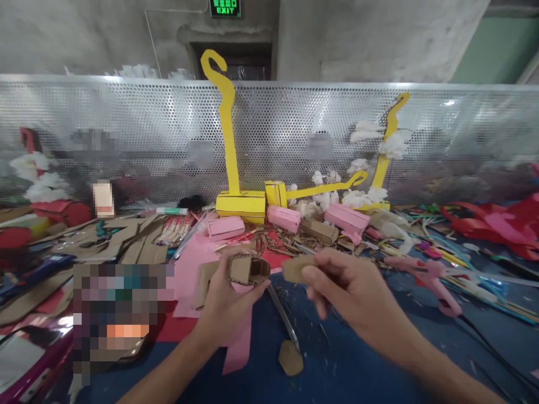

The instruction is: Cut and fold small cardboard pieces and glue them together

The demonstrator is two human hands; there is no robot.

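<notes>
My left hand (229, 294) is wrapped around a short cardboard tube (249, 269) with flat sides; its open end faces me, partly covered by a flap. Between the thumb and fingers of my right hand (341, 283) is a small flat cardboard piece (295, 270), held a little apart from the tube. Below, on the blue table, lies a cardboard hexagon (290, 358). A thin metal tool (283, 314), perhaps a craft knife, reaches from beneath the tube down to that hexagon. Pink paper (238, 353) lies under my left hand.
A pink glue gun (433, 275) with a black cord rests at the right. Behind my hands are pink-covered tubes (225, 226), cardboard scraps and a yellow hooked piece on a block (241, 207). A perforated metal panel (168, 123) bounds the back.
</notes>
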